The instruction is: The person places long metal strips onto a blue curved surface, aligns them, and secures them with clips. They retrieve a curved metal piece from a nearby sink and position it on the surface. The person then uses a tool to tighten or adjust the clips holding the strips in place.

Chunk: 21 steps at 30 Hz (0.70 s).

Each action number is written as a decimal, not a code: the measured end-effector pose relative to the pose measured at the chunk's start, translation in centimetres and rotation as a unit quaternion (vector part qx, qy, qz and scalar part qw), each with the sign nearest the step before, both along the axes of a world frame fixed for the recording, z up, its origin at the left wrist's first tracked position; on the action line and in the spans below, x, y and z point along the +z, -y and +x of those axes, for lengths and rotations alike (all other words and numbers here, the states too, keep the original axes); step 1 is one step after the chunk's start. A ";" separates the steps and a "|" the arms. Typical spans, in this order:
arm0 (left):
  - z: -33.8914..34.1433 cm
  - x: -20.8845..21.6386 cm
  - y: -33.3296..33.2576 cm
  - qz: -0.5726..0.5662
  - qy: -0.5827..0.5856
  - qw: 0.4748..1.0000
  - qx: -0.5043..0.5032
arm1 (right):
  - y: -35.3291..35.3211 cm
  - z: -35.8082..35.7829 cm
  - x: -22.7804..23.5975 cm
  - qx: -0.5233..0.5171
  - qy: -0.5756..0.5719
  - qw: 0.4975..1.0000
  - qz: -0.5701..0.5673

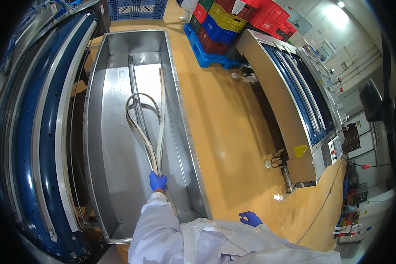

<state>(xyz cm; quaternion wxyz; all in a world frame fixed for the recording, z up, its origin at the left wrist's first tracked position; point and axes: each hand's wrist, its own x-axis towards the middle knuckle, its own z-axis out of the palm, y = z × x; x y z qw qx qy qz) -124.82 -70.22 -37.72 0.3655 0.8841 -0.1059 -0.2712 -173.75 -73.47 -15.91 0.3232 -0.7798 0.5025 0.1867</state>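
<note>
My left hand, in a blue glove, is closed around a long, pale, flexible strip inside a deep steel trough. Beyond the hand the strip bends into a loop, and a straight pale length runs along its right side. Under the loop a narrow grey metal bar lies lengthwise on the trough floor. Below my wrist, part of the strip continues toward the near end, partly hidden by my sleeve. My right hand, also gloved in blue, hangs outside the trough with fingers apart, holding nothing.
A machine with a curved-looking blue belt stands close along the trough's left. Across the tan floor is a second blue-belted machine. Coloured crates are stacked on a blue pallet. Another person's white boot and clothing show at the top.
</note>
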 end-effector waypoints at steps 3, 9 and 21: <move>1.2 2.0 -0.2 -0.102 -0.060 0.993 -0.002 | 0.9 0.6 -0.6 0.011 0.029 1.000 -0.006; 6.0 7.8 1.0 -0.208 -0.103 0.972 0.038 | 4.4 2.7 -0.1 0.080 0.080 0.992 -0.064; -0.7 31.4 -10.6 -0.081 -0.085 0.993 -0.007 | 14.1 13.7 -1.6 0.115 0.316 0.928 0.162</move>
